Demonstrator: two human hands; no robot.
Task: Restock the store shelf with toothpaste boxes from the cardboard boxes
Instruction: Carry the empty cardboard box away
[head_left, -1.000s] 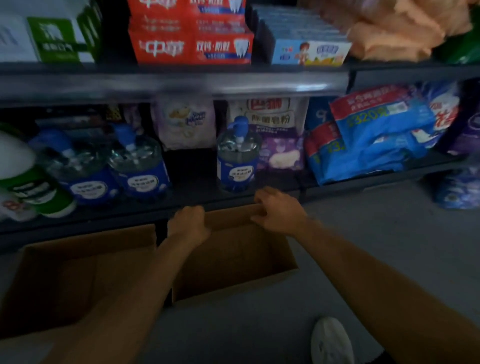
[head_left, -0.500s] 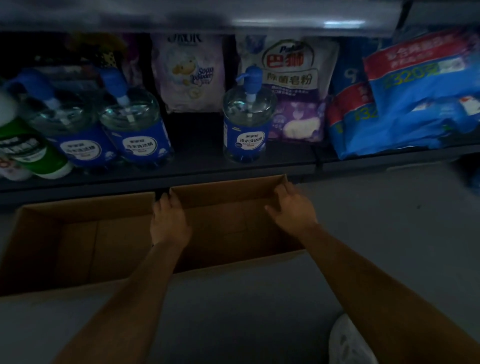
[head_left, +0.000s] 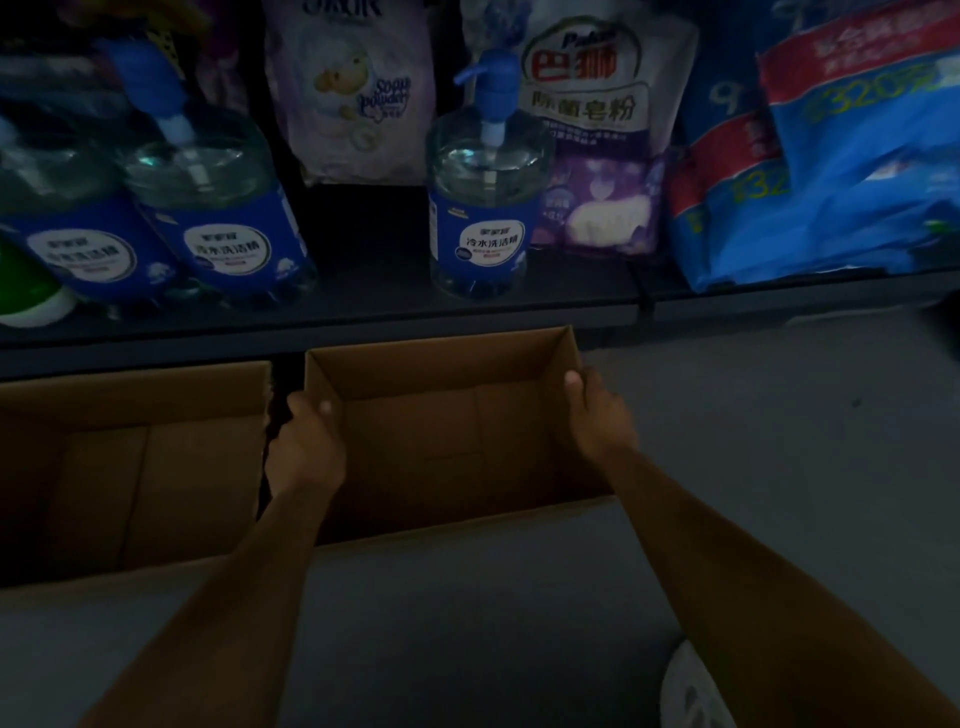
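Right cardboard box, apparently empty, on floor below shelf: being gripped at its side walls, left hand at 9 o'clock, right hand at 3 o'clock. An even, level lift is being advised. No toothpaste boxes are being seen.

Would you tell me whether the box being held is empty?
Empty: the held cardboard box shows only bare brown floor and walls inside.
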